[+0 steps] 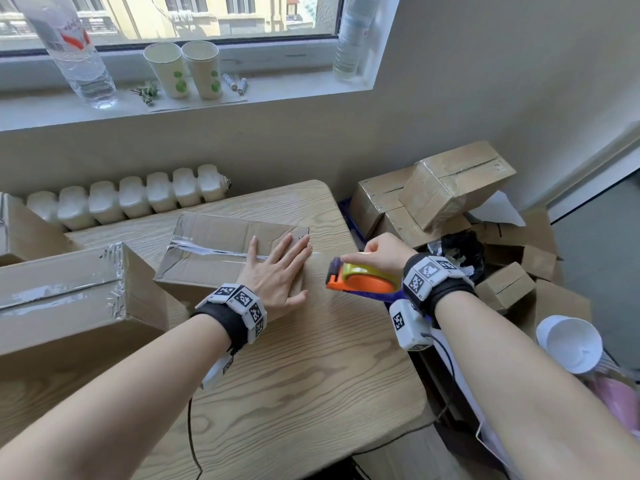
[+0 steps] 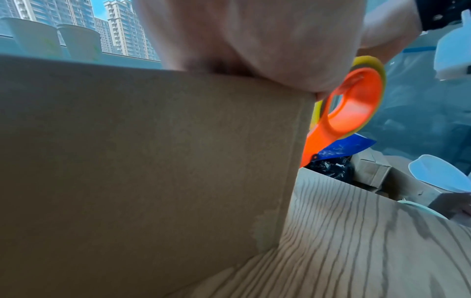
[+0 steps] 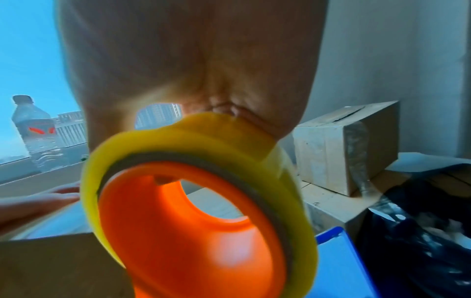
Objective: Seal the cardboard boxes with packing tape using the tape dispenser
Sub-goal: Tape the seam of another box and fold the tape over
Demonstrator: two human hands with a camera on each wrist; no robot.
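Now the left hand [image 1: 277,268] lies flat, fingers straight and spread, pressing down on the right-hand end of the cardboard box [image 1: 221,251] in the middle of the wooden table [image 1: 311,375]. Just off those fingertips, past the box's end, the right hand [image 1: 377,254] is wrapped over the tape roll of the orange tape dispenser [image 1: 360,277], nose aimed back at the box. A shiny tape strip [image 1: 214,250] runs lengthwise along the top seam, from the far end towards the left hand and on toward the dispenser; whether it is cut I cannot tell. That's the line that matters: the seam's long axis points straight at the right hand, which is nearer the box's open end, so it looks like finishing or tearing off here. Another taped box [image 1: 69,292] sits beyond the left forearm.
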